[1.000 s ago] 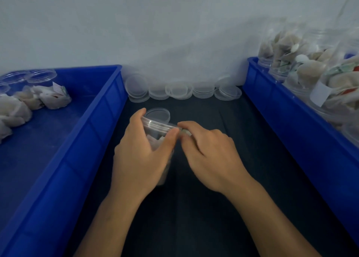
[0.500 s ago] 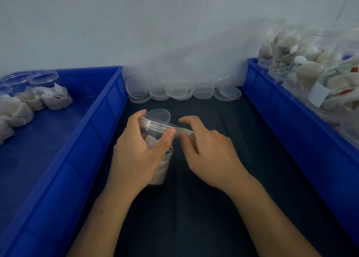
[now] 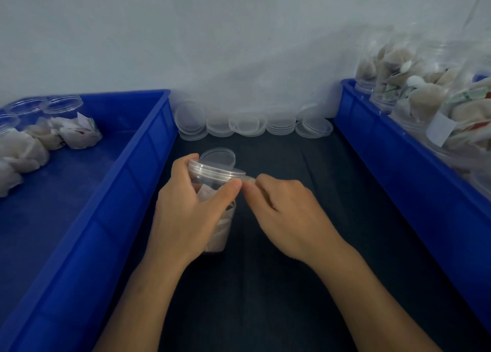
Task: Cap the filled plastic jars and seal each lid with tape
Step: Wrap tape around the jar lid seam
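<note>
The clear plastic jar (image 3: 212,192) stands upright on the dark mat (image 3: 265,285), in the gap between two blue bins. It holds pale wrapped packets, and a clear lid (image 3: 216,171) sits on its mouth.

The left hand (image 3: 186,213) grips the jar from the left side: the fingers curl round the far wall just below the lid, and the thumb lies across the near wall, its tip at the lid's right edge.

The right hand (image 3: 287,216) is just beside the jar on the right. Its thumb and forefinger are pinched together on a thin strip of clear tape (image 3: 248,178), which runs from the fingertips to the lid's rim. The remaining fingers are curled under the palm.

A loose lid (image 3: 218,157) lies on the mat directly behind the jar. Stacks of spare lids (image 3: 252,124) line the base of the white wall (image 3: 212,32) at the far end of the mat.

The left bin (image 3: 127,181) contains several open jars and loose wrapped packets (image 3: 77,136) toward its far-left corner. The right bin (image 3: 398,171) contains filled jars (image 3: 425,91), standing close together along its far side.
</note>
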Action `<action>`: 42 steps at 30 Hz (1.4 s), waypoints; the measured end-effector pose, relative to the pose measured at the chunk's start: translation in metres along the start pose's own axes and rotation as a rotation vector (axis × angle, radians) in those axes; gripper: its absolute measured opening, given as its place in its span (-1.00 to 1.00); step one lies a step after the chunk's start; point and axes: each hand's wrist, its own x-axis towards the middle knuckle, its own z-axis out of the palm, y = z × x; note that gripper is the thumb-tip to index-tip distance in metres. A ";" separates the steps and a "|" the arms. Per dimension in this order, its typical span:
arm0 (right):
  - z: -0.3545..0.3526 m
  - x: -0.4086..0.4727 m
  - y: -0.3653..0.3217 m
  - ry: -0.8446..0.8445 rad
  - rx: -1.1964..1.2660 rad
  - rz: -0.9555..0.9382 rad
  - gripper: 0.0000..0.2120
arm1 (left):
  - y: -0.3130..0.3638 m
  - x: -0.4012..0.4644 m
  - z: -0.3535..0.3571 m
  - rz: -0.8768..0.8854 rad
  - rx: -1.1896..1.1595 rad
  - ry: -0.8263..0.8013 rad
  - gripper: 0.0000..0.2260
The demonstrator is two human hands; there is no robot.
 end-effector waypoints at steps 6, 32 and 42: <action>-0.007 0.001 0.000 -0.116 0.019 0.052 -0.47 | 0.001 -0.002 -0.002 0.022 -0.049 -0.046 -0.19; -0.011 0.000 -0.002 0.153 0.133 -0.041 -0.52 | 0.007 -0.007 0.001 0.001 -0.070 0.030 -0.39; -0.047 0.007 0.014 0.327 1.020 0.226 -0.62 | 0.002 0.001 -0.020 -0.566 -1.033 -0.347 -0.37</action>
